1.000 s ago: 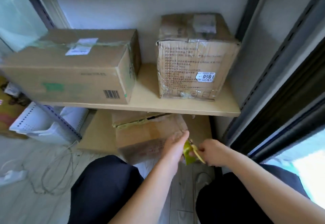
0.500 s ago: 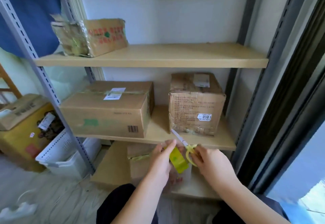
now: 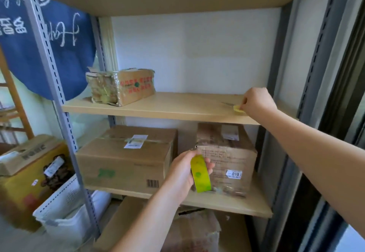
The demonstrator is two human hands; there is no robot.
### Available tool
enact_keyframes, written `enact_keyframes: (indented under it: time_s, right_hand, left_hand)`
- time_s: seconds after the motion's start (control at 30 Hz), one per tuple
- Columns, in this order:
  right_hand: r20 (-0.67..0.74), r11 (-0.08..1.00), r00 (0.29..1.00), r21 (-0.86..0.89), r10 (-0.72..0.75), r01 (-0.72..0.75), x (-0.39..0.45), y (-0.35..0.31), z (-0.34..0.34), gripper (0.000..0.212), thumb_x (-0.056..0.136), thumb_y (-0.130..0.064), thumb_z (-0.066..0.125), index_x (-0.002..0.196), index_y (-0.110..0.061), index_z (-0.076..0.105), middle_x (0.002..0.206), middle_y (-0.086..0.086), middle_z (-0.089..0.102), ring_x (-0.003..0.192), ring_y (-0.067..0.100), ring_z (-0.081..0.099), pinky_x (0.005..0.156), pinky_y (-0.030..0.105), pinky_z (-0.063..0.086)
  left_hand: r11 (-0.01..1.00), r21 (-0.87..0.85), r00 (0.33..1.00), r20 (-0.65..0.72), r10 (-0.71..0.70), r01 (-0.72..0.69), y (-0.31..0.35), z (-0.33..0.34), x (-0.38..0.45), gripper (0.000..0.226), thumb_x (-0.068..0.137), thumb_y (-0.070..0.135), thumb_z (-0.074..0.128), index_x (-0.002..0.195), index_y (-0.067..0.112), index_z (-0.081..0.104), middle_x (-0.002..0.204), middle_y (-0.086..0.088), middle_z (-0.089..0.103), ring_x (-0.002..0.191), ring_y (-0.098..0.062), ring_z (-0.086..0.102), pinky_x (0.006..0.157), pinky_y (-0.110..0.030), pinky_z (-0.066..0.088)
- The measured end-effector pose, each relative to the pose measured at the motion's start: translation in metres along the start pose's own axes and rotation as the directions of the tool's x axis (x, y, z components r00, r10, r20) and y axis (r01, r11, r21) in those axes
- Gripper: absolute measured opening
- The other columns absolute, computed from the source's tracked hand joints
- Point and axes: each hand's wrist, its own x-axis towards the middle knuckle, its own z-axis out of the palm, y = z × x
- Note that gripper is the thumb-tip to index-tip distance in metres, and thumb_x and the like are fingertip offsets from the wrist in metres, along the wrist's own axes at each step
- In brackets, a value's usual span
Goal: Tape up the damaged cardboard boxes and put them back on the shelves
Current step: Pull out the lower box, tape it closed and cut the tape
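Left hand [image 3: 182, 172] first: it is raised in front of the middle shelf [image 3: 227, 202], and a roll of tape [image 3: 199, 173] with a yellow-green core is gripped in it, thumb on the near side, fingers wrapped behind. Right hand [image 3: 256, 101] now: it is stretched out to the upper shelf [image 3: 177, 107], near that board's right end, fingers curled down onto the yellow handle of a pair of scissors [image 3: 236, 108]. The scissors are laid flat on the board, the thin blades pointed left, and the handle loop is pinched at the fingertips.

Over on the left of that same upper shelf a small cardboard box [image 3: 122, 86] is seen, red print on its side, its left end wrapped in shiny clear tape. Down on the middle shelf two more are parked side by side: a wide cardboard box [image 3: 126, 162] with a white label across its taped seam, and beside it a taller box [image 3: 227, 157] with crumpled corners and a small white sticker on the front. Below, on the bottom shelf, a torn box [image 3: 193, 230] is partly hidden by the left forearm.

Left of the metal shelf frame, a yellow carton [image 3: 29, 182] and a white perforated bin [image 3: 65, 210] are set on the floor, and a blue cloth [image 3: 49, 44] with white lettering is hung above them.
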Motion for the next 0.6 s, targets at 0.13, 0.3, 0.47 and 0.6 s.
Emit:
enact_keyframes:
  time_s: [0.13, 0.3, 0.47, 0.6]
  right_hand:
    - [-0.222, 0.986, 0.960, -0.030, -0.169, 0.166, -0.026, -0.012, 0.010, 0.023, 0.095, -0.015, 0.048, 0.075, -0.007, 0.056, 0.078, 0.012, 0.061, 0.065, 0.031, 0.054, 0.057, 0.028, 0.037]
    - [0.184, 0.842, 0.835, 0.280, -0.519, 0.461, -0.123, -0.029, 0.067, 0.027, 0.087, -0.054, 0.064, 0.098, -0.029, 0.066, 0.085, -0.010, 0.063, 0.075, 0.007, 0.059, 0.066, 0.027, 0.051]
    - [0.258, 0.831, 0.811, 0.359, -0.526, 0.425, -0.151, -0.029, 0.109, 0.005, 0.086, -0.028, 0.072, 0.087, -0.028, 0.077, 0.083, -0.012, 0.071, 0.077, 0.002, 0.063, 0.074, 0.025, 0.053]
    - [0.171, 0.844, 0.827, 0.110, -0.536, 0.525, -0.157, -0.042, 0.123, 0.012, 0.087, -0.037, 0.064, 0.088, -0.031, 0.074, 0.089, -0.011, 0.067, 0.086, 0.011, 0.061, 0.065, 0.026, 0.043]
  left_hand:
    - [0.999, -0.012, 0.999, 0.026, -0.035, 0.035, -0.001, -0.005, 0.001, 0.027, 0.102, 0.017, 0.044, 0.094, -0.003, 0.060, 0.077, -0.025, 0.065, 0.059, -0.032, 0.069, 0.057, -0.035, 0.059]
    - [0.998, 0.032, 0.998, -0.002, -0.058, 0.058, -0.016, -0.025, 0.003, 0.055, 0.108, 0.034, 0.022, 0.100, 0.001, 0.064, 0.073, -0.024, 0.070, 0.060, -0.032, 0.070, 0.066, -0.039, 0.058]
    - [0.985, 0.131, 0.994, -0.004, -0.109, 0.108, -0.022, -0.041, -0.011, 0.029, 0.104, 0.009, 0.036, 0.115, -0.001, 0.061, 0.088, -0.027, 0.067, 0.074, -0.036, 0.068, 0.063, -0.039, 0.060]
    - [0.961, 0.276, 1.000, 0.020, -0.003, -0.002, -0.024, -0.063, -0.018, 0.030, 0.096, -0.008, 0.051, 0.123, 0.003, 0.059, 0.113, -0.028, 0.067, 0.091, -0.037, 0.072, 0.078, -0.042, 0.062]
